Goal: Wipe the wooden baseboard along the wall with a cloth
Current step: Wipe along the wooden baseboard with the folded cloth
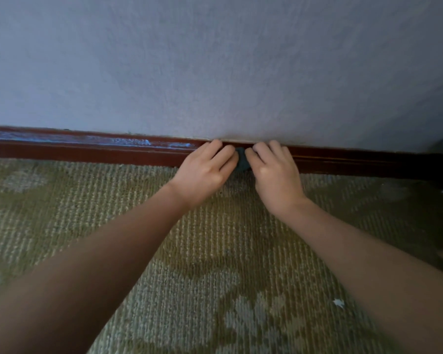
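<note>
head view: left hand (205,168) and right hand (274,169) both grip dark cloth (241,160) against baseboard (87,146).

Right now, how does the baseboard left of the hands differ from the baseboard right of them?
The left stretch carries whitish streaks along its upper face; the right stretch shows none. The left stretch looks lighter reddish-brown; the right stretch darkens into shadow. Both are one wooden moulding above the carpet, parted by the left hand and right hand gripping the cloth.
</note>
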`<control>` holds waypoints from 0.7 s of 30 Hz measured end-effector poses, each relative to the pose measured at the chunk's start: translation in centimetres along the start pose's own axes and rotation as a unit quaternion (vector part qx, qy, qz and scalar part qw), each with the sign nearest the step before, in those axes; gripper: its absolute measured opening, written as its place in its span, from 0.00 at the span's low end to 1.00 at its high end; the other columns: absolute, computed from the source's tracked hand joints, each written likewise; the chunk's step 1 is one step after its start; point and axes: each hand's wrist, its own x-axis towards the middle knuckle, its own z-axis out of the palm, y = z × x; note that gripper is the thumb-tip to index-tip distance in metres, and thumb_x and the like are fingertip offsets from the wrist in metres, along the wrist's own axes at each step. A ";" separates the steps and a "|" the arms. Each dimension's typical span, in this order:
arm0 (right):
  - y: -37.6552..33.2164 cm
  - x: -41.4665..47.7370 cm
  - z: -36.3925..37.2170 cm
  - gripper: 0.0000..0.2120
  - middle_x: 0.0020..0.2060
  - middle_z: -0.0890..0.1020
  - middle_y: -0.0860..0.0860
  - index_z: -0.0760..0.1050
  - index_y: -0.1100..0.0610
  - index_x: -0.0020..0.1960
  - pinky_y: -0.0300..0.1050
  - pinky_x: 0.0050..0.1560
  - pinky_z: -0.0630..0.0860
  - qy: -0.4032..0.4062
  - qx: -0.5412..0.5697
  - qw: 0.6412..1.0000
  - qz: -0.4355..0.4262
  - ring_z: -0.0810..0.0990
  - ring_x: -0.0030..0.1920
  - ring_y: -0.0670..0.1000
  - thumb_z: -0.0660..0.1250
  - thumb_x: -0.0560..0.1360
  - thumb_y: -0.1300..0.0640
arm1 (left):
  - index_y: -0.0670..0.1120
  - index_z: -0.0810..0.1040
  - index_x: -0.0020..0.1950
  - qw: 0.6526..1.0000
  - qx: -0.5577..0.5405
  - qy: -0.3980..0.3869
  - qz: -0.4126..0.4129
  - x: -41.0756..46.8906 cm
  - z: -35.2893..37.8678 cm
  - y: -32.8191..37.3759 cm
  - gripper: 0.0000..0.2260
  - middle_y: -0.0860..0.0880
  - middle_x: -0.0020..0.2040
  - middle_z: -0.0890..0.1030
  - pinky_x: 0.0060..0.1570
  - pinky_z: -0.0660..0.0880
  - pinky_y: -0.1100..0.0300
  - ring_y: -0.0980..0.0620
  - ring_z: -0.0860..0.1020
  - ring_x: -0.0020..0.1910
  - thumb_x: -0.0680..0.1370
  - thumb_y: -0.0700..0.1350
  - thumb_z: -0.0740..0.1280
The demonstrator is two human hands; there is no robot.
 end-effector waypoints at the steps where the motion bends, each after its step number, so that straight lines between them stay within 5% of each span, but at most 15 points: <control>1: 0.1 0.0 0.0 0.18 0.39 0.80 0.61 0.79 0.69 0.46 0.48 0.37 0.75 0.004 0.003 1.000 -0.004 0.79 0.38 0.60 0.52 0.69 0.67 | 0.31 0.81 0.46 1.000 -0.002 0.003 -0.008 -0.1 0.1 0.1 0.08 0.37 0.42 0.81 0.35 0.77 0.53 0.42 0.79 0.36 0.75 0.31 0.61; 17: -1.3 1.1 0.2 0.20 0.40 0.80 0.60 0.79 0.68 0.49 0.48 0.37 0.74 -0.015 0.015 0.998 -0.053 0.78 0.40 0.60 0.51 0.68 0.65 | 0.30 0.80 0.48 0.997 -0.020 -0.011 -0.076 -2.3 -0.7 -0.6 0.11 0.35 0.44 0.80 0.35 0.77 0.51 0.40 0.78 0.36 0.75 0.31 0.58; 21: 0.4 0.0 0.0 0.16 0.41 0.79 0.62 0.79 0.69 0.51 0.50 0.37 0.74 -0.003 0.004 0.999 -0.040 0.78 0.40 0.62 0.57 0.68 0.69 | 0.31 0.80 0.48 0.998 -0.016 -0.003 -0.055 -0.9 -0.1 0.4 0.09 0.36 0.43 0.81 0.35 0.77 0.53 0.42 0.79 0.36 0.75 0.32 0.61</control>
